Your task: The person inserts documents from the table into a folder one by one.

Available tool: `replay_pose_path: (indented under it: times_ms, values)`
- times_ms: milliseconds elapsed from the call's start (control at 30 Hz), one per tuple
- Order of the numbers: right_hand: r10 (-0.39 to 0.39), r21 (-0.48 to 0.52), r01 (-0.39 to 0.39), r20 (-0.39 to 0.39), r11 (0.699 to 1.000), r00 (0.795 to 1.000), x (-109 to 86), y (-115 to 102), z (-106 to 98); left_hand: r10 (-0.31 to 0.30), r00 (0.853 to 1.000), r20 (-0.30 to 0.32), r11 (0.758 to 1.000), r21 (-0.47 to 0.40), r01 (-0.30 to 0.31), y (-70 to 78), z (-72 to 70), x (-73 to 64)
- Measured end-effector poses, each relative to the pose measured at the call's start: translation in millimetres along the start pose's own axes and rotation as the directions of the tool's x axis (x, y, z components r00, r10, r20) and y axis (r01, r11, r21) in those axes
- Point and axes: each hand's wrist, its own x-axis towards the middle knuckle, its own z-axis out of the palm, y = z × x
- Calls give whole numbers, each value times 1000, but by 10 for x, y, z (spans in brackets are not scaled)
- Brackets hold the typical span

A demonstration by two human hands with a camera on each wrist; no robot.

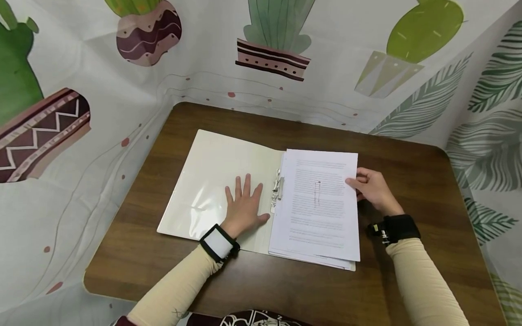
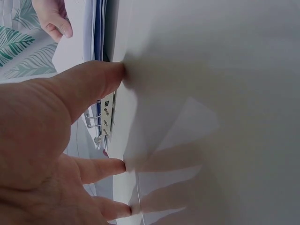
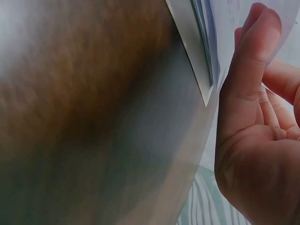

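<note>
A white binder [image 1: 205, 176] lies open on the table, its left cover glossy and bare. My left hand [image 1: 243, 209] is spread on that cover, fingers straight and thumb pointing towards the spine. In the left wrist view, the fingertips touch the cover's surface. A metal ring clip [image 1: 278, 188] runs along the spine. Over the right side lies a stack of printed sheets [image 1: 318, 226]. With thumb and fingers, my right hand [image 1: 374, 189] pinches the right edge of the top sheet, which bends up from the stack in the right wrist view [image 3: 288, 28].
The brown wooden table [image 1: 302, 290] has rounded corners and reaches beyond the binder on every side. A white cloth [image 1: 204, 86] printed with cacti and leaves hangs behind and beside it. Each wrist wears a black strap, the right one [image 1: 401, 228] close over the table.
</note>
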Motion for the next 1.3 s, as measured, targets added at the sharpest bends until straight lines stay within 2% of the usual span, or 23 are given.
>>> replay_pose_path:
  times_ms: [433, 767, 1100, 1200, 1300]
  values:
    - [9, -5, -9, -8, 1000, 1000, -82, 41, 137, 4, 1000, 5, 1000, 3, -4, -24, 4, 23]
    - [-32, -54, 30, -37, 998, 999, -127, 31, 214, 6, 1000, 5, 1000, 6, -6, -30, 5, 30]
    - [-41, -143, 32, -60, 989, 997, -155, 17, 242, 7, 1000, -1, 1000, 2, -7, -25, 0, 14]
    - [-26, -211, 11, -65, 977, 998, -196, -41, 225, 6, 1000, 0, 1000, 1, -6, -29, 6, 18]
    - [-28, -314, -1, -89, 949, 996, -235, -99, 193, 3, 1000, 3, 1000, -1, -3, -34, 16, 23]
